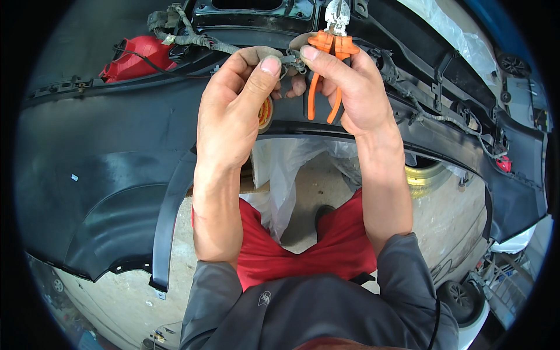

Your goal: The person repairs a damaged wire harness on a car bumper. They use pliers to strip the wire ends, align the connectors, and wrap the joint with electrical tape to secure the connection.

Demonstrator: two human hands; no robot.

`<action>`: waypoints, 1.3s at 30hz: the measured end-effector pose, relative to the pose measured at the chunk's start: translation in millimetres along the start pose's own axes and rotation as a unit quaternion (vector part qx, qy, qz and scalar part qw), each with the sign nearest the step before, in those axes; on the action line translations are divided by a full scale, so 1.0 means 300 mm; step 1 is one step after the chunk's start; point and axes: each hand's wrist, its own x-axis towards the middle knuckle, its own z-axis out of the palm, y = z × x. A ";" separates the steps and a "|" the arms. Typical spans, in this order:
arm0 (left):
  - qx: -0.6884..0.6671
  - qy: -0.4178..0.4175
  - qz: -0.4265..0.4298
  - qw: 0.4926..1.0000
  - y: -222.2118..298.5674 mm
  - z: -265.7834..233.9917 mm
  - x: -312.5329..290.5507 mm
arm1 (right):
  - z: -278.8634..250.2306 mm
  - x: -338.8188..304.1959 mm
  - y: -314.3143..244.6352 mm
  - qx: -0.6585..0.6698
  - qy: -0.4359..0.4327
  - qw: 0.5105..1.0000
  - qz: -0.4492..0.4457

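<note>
Both the left hand [233, 108] and right hand [364, 90] pinch a small grey wiring piece [290, 60] crosswise between them, while the right also holds orange-handled pliers [321, 41], long axis running forward.

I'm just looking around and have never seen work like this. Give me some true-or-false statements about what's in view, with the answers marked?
1. The right hand holds orange-handled pliers. True.
2. The left hand grips a hammer. False: it pinches a small grey piece.
3. The trousers are red. True.
4. Both hands wear gloves. False: both are bare.
5. The large red part lies to the right of both hands. False: it lies to their left.
6. A gold rim shows to the right of the right forearm. True.
</note>
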 end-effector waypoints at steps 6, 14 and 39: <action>-0.001 0.000 -0.015 1.000 -0.001 -0.045 0.008 | 0.041 -0.024 -0.030 -0.140 0.035 0.987 -0.075; -0.028 -0.020 -0.044 0.998 0.002 -0.041 -0.001 | 0.038 -0.036 -0.037 -0.406 0.018 0.877 -0.256; 0.147 -0.021 0.052 0.987 -0.014 0.005 -0.016 | -0.006 -0.068 -0.075 -0.271 0.050 0.958 -0.075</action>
